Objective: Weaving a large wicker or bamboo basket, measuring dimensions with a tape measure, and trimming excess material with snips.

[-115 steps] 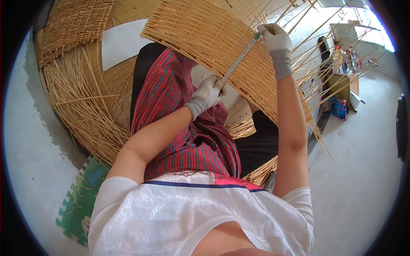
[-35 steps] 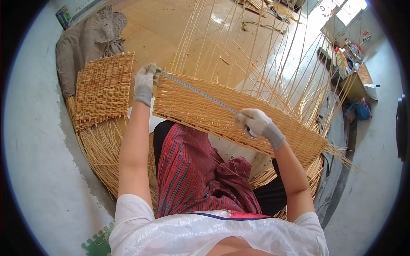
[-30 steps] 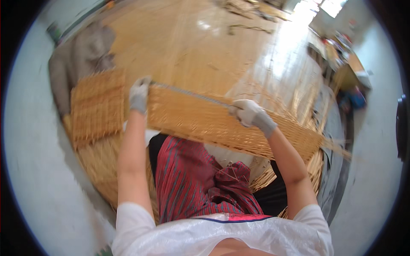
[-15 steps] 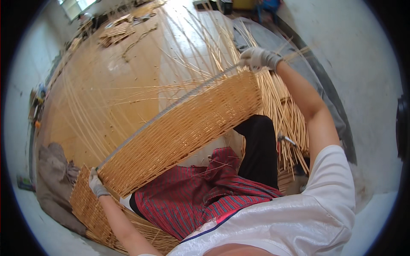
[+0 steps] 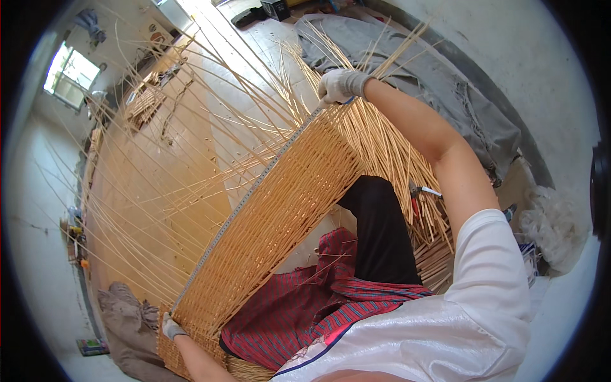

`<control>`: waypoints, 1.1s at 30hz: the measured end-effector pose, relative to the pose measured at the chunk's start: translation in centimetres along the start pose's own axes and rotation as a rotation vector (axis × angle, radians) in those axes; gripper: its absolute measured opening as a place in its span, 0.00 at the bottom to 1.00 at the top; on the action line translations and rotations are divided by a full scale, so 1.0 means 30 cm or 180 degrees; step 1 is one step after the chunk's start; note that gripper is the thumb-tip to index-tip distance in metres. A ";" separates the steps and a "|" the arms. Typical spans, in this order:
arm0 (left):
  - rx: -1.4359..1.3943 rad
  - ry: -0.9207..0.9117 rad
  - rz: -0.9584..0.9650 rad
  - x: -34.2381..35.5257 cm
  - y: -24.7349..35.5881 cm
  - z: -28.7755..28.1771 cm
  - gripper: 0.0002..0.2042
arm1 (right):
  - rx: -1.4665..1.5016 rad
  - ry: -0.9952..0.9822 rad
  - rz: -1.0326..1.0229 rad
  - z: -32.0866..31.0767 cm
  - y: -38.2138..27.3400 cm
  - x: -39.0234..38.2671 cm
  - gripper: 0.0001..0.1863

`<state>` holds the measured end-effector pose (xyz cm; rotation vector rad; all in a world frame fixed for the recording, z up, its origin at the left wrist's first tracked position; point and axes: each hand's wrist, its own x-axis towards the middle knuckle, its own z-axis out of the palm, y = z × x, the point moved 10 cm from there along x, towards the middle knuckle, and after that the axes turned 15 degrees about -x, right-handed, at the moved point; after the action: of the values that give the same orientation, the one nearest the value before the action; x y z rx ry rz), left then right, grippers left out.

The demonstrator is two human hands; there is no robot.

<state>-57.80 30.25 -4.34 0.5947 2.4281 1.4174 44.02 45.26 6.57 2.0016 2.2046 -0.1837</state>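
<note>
left hand and right hand grip a tape measure along a woven panel's edge.

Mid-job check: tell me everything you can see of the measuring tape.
The tape is a narrow, pale grey strip with fine markings; its material is unclear. Drawn out nearly straight, it slants from lower left to upper right along the far long edge of the woven panel; I cannot tell whether it touches throughout. The gloved left hand holds its lower end, the gloved right hand its upper end, where a bit of blue shows.
</note>
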 end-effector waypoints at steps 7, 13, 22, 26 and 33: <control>0.0387 0.0285 -0.0390 0.150 -0.105 -0.037 0.28 | 0.0200 -0.0222 0.0051 0.036 0.008 0.005 0.19; 0.0378 -0.0095 -0.0096 0.144 -0.100 -0.016 0.29 | 0.0073 -0.0159 -0.0051 0.010 -0.012 0.006 0.15; 0.0693 0.0624 0.2568 -0.559 0.527 0.075 0.15 | 0.0110 -0.0650 -0.1822 0.116 -0.579 -0.262 0.13; 0.0220 -0.0651 0.4357 -1.224 0.815 0.436 0.13 | 0.1555 -0.1342 -0.2380 0.485 -0.988 -0.475 0.13; 0.1021 -0.2460 0.4126 -1.770 0.862 0.927 0.18 | 0.5376 -0.2773 0.0138 0.997 -1.290 -0.751 0.18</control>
<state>6.24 37.64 5.96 2.4866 1.5159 0.7082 8.62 13.64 -18.85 1.5339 1.2014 -2.8670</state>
